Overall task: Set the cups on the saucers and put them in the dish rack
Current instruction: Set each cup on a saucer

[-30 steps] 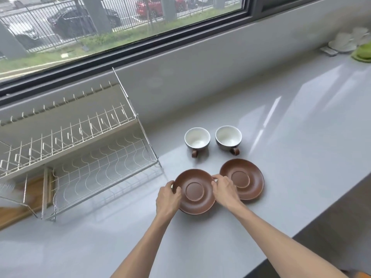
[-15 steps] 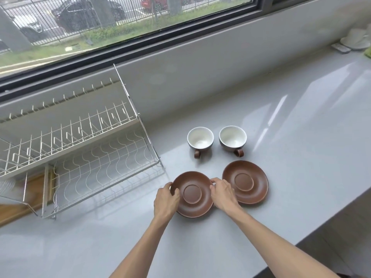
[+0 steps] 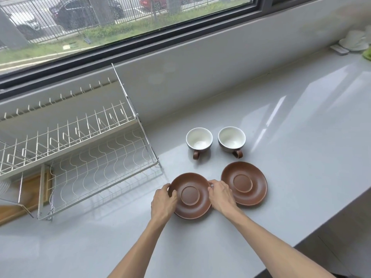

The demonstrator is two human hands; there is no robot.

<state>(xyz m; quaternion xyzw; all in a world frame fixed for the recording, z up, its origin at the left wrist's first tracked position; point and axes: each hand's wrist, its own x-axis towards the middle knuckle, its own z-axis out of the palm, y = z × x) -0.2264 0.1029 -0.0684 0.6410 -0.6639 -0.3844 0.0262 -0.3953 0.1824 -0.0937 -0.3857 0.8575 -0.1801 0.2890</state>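
Observation:
Two brown saucers lie side by side on the grey counter. My left hand (image 3: 163, 203) grips the left rim of the left saucer (image 3: 190, 195), and my right hand (image 3: 220, 197) grips its right rim. The right saucer (image 3: 244, 183) lies untouched, partly behind my right hand. Behind the saucers stand two empty cups, white inside with brown handles turned toward me: the left cup (image 3: 199, 140) and the right cup (image 3: 231, 139). The wire dish rack (image 3: 84, 157) stands to the left with nothing in its two tiers.
A window wall runs along the back of the counter. White crockery (image 3: 355, 42) and something green sit at the far right end. A wooden board (image 3: 30, 189) lies under the rack's left side. The counter's front edge drops off at the lower right.
Both hands stay on the left saucer's rims. The camera has shifted slightly, and the saucer's near edge now looks a little raised.

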